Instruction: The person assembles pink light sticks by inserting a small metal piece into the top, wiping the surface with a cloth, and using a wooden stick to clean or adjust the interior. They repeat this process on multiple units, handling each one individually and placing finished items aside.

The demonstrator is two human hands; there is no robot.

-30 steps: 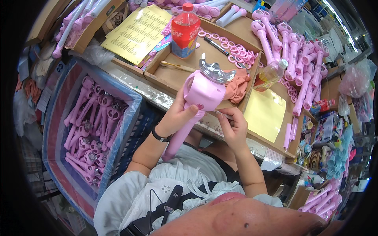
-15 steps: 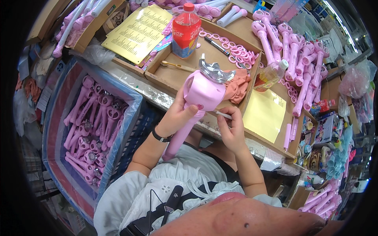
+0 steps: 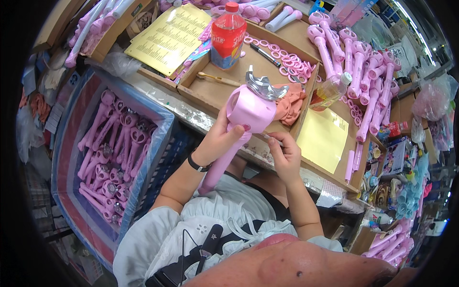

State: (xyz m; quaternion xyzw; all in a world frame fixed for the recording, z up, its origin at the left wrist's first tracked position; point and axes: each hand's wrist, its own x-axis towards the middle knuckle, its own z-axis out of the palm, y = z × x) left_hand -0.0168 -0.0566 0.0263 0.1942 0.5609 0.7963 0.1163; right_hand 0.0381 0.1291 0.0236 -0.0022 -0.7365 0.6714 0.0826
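Near the middle of the frame, the left hand [image 3: 221, 139] is closed around the neck of a pink plastic wand [image 3: 251, 110], with its thumb lying across the front. The wand is tilted: its wide head points to the upper right, and its handle goes down to the lower left. On top of this head sits a silver crown-shaped piece [image 3: 264, 85]. The right hand [image 3: 285, 152], just to the right and apart from the left one, pinches a thin pale stick [image 3: 267, 136] between thumb and finger; its tip is near the wand, but I cannot tell if it touches.

Behind the hands, in the upper middle, a cardboard tray [image 3: 256, 69] holds a red bottle [image 3: 227, 38], a wooden-handled brush [image 3: 220, 79], a dark pen [image 3: 265, 55], pink rings [image 3: 296, 67] and an orange cloth [image 3: 290, 107]. At the left of the frame, a blue basket [image 3: 162, 117] contains many pink wands [image 3: 112, 153]
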